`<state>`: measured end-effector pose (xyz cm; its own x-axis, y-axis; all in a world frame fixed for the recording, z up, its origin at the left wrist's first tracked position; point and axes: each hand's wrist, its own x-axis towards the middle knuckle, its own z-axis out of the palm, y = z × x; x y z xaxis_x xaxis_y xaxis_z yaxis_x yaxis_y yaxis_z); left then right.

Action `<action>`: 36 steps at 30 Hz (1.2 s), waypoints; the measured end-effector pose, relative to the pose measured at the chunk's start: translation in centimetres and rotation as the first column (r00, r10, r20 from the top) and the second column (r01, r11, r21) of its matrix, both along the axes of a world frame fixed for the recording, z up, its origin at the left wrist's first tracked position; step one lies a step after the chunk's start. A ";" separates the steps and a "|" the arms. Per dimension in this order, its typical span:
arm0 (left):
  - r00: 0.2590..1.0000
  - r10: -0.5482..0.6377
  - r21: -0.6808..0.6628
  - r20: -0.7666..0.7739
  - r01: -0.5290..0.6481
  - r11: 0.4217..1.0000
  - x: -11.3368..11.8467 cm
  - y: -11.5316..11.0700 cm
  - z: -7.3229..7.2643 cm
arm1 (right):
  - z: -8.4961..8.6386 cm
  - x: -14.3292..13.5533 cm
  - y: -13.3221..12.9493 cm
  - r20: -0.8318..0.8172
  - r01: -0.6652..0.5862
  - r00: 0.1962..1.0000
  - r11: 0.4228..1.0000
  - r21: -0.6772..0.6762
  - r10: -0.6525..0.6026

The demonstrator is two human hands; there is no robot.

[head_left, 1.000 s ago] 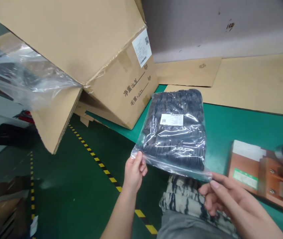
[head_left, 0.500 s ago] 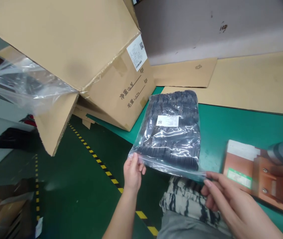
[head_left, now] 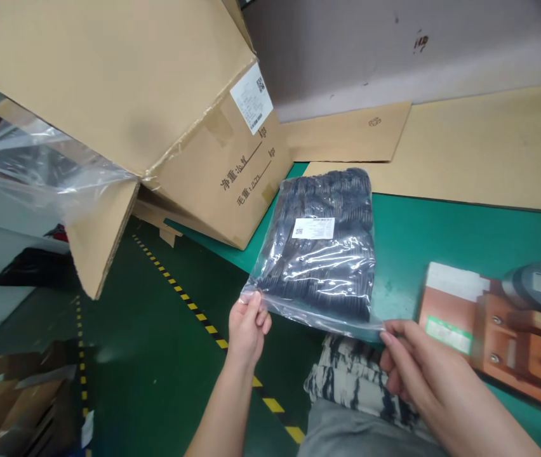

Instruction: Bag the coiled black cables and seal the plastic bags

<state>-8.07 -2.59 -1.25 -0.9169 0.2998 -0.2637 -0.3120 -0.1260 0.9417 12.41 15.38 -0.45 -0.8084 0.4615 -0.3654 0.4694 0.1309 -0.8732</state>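
worktop (head_left: 408, 231): green, flat, bare strip between sheets and gauge
bag (head_left: 320, 260): clear plastic, packed with dark ribbed pieces, white label up, near end past front edge
box (head_left: 218, 171): cardboard, left of bag, part hanging over edge
small sheet (head_left: 341, 136): cardboard, along wall, overlapping large sheet
large sheet (head_left: 480, 149): cardboard, along wall
gauge (head_left: 499, 330): orange base, digital display, right of bag, apart from it

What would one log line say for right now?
left hand: pinches bag corner | right hand: pinches other corner | box: beside bag
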 end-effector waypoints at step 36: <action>0.991 -0.133 -0.039 0.020 0.134 0.990 1.2 0.9 0.1 | 1.6 -0.3 0.7 -0.005 0.008 1.000 0.990 -0.139 -0.009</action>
